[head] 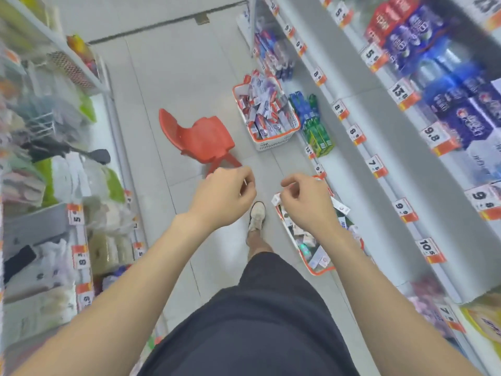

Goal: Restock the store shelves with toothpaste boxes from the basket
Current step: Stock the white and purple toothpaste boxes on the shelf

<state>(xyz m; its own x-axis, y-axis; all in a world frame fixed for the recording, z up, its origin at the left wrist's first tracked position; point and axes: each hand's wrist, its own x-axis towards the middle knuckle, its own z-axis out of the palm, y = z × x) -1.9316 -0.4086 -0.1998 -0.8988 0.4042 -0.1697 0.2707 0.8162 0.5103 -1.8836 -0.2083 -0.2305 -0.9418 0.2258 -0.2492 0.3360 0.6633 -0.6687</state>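
Your left hand and right hand hang loosely curled, each grip empty. Cardboard toothpaste boxes fill the latticed plastic basket on glossy pale floor tiles, beside white shelves.

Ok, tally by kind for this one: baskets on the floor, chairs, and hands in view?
Baskets: 2, far basket and near basket
Red chair: 1
Hands: 2, left hand and right hand
Total: 5
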